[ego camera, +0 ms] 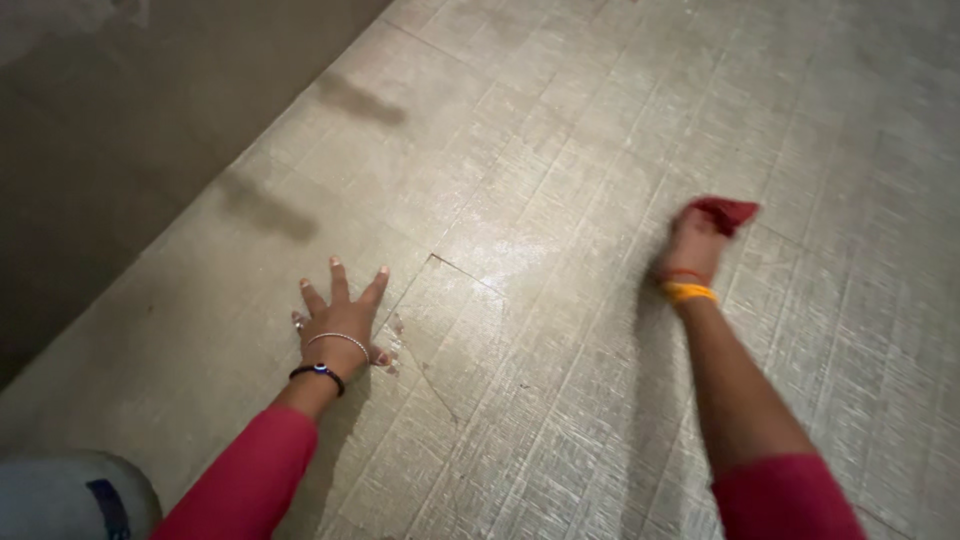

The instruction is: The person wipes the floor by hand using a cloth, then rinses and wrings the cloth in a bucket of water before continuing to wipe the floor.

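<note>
Here the right hand (688,245), right of centre in the frame, is clenched around a red cloth (728,212), a small crumpled piece whose corner pokes out past the fingers toward the upper right. Both are smeared by motion blur, so I cannot tell the cloth's weave or whether it is wet. The left hand (340,318), lower left of centre, holds nothing: it lies flat with fingers spread, pressed on the pale tiled floor (560,130). The tiles shine near the middle of the frame and a thin crack (432,330) runs just beside the left thumb. Judging by that sheen, the propping palm could slip if the surface is damp, and the cloth might snag on the cracked edge. A white container with a blue mark (75,497) sits at the lower left corner
</note>
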